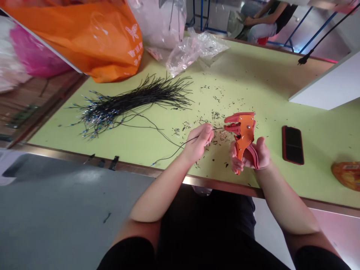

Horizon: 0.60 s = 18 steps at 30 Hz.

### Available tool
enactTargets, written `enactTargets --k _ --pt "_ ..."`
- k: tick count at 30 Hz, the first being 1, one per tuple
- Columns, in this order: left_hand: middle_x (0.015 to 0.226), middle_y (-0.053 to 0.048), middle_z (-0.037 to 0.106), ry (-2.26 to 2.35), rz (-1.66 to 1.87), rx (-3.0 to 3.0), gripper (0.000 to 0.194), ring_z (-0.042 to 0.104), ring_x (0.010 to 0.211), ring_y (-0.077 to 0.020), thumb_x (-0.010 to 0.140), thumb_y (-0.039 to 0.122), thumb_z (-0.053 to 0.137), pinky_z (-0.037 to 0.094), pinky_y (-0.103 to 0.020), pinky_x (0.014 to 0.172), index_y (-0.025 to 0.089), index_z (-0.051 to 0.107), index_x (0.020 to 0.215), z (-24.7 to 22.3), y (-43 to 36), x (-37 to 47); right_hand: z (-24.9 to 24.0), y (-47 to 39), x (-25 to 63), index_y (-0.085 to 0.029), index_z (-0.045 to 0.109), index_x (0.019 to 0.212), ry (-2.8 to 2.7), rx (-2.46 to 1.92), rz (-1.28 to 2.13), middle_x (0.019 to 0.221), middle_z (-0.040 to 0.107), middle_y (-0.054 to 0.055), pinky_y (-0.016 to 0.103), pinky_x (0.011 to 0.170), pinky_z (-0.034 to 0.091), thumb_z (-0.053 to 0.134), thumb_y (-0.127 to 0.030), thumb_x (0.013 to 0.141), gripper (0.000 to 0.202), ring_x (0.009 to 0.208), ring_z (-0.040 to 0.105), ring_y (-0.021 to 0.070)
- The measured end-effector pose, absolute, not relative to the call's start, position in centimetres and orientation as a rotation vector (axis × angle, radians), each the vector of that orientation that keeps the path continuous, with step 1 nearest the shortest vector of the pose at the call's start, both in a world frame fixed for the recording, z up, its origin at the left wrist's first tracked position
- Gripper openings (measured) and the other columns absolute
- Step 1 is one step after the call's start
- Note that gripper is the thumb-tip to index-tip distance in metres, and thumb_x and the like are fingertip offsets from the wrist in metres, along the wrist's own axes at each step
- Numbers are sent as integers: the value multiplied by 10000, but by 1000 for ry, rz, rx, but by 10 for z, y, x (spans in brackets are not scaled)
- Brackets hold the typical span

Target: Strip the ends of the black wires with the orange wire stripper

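Left fingers [207, 129] clamp a black wire [218, 128], right fingers [236, 165] wrap an orange stripper [247, 129]: apparently insertion, calling for straight alignment.

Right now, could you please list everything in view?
table: one, green, centre
wire strippers: one, orange and red, centre right
held wire: one, black, left of strippers
wire bundle: one, black, blue tips, centre left
clippings: many, dark, centre
phone: one, black and red, right
packaged item: one, orange, right edge
shopping bag: one, orange, upper left
pink bag: one, far left
plastic bags: several, clear, back
panel: one, white, right
plug: one, black, upper right
coworker: one, dark top, beyond table
floor: one, grey, below
left hand: one, on wire
right hand: one, around strippers
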State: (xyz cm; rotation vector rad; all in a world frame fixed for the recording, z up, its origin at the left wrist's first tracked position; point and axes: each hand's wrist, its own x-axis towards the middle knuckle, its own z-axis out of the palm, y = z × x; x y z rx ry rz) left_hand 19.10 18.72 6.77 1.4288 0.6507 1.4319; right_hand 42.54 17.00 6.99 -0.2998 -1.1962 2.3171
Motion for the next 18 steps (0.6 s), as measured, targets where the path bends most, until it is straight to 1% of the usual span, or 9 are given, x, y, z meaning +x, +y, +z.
enactTargets --k 3,5,9,11,15,18 --pt "567 59 424 647 1432 1445 619 418 513 -90 1096 639 539 334 -261 513 216 481 648 67 188 191 67 168 424 -165 668 1047 -1224 -308 2352 756 628 6 373 631 627 507 -969 914 831 590 593 165" --pt "574 55 424 692 1410 1472 624 425 539 -99 1089 659 540 341 -273 542 217 481 651 66 187 191 65 166 423 -161 678 1074 -1245 -306 2357 757 632 7 379 648 633 503 -963 922 835 592 601 166" --pt "594 44 435 747 1314 1516 646 423 568 -112 1076 711 512 339 -295 569 220 473 657 62 186 190 64 163 420 -157 689 1100 -1257 -341 2332 737 630 0 368 649 626 534 -908 958 780 607 621 173" --pt "591 46 414 754 1291 1519 662 399 562 -113 1068 736 501 323 -298 562 223 450 652 59 187 190 64 162 420 -155 692 1070 -1253 -382 2319 725 637 2 359 633 618 549 -874 980 738 607 630 176" --pt "561 68 320 752 1289 1436 687 308 518 -105 1033 788 518 246 -295 514 237 388 645 55 190 188 63 162 420 -170 675 1014 -1264 -418 2321 706 642 -17 331 604 609 590 -815 1005 651 583 628 159" --pt "564 68 319 756 1284 1418 690 304 519 -102 1030 784 532 243 -299 514 237 374 641 55 192 187 64 162 418 -183 654 958 -1252 -433 2326 664 616 -37 302 571 589 602 -804 1009 626 551 600 142"
